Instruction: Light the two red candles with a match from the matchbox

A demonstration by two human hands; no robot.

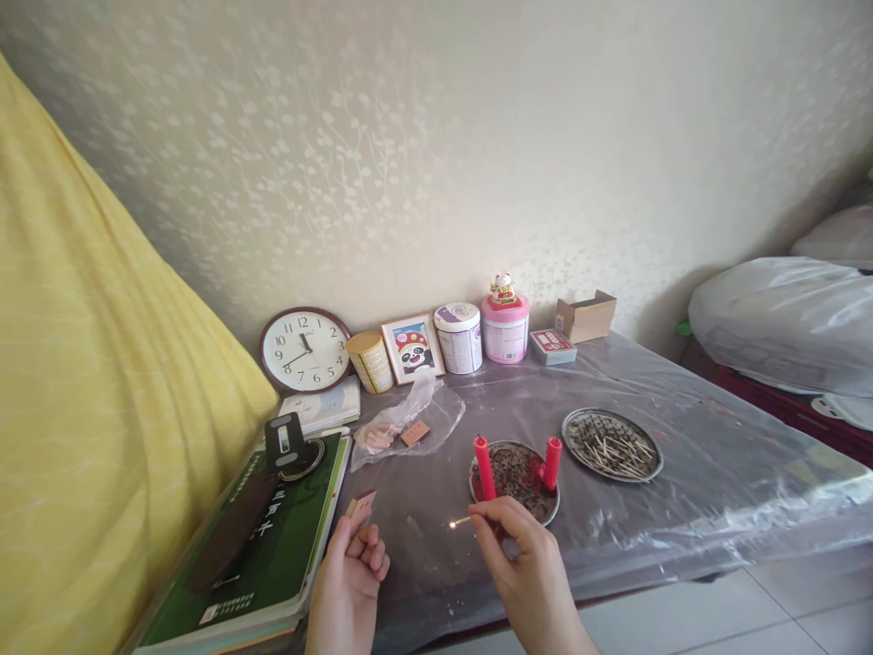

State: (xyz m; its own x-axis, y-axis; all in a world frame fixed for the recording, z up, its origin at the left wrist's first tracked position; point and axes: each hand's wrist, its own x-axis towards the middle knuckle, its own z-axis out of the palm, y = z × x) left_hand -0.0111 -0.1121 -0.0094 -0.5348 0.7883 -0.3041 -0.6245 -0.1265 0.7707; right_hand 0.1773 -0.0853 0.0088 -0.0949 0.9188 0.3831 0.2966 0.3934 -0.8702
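Between the thumb and fingers of my right hand (522,555) is a wooden match (462,520), its head glowing and pointing left. My left hand (349,569) grips a small matchbox (361,507) upright at the fingertips, a short way left of the match. Just beyond my right hand lies a round metal plate (516,452) with dark residue and red wax. On it stand two red candles, a left candle (484,468) and a right candle (551,464); neither shows a visible flame. My right hand hides part of the plate's near edge.
A second plate (569,437) holds several used matches. Behind are a plastic bag (443,420) with matchboxes, a clock (306,350), canisters (459,341), a framed panda picture (413,348) and a cardboard box (590,318). Green books (265,546) lie left beside a yellow curtain (88,364).
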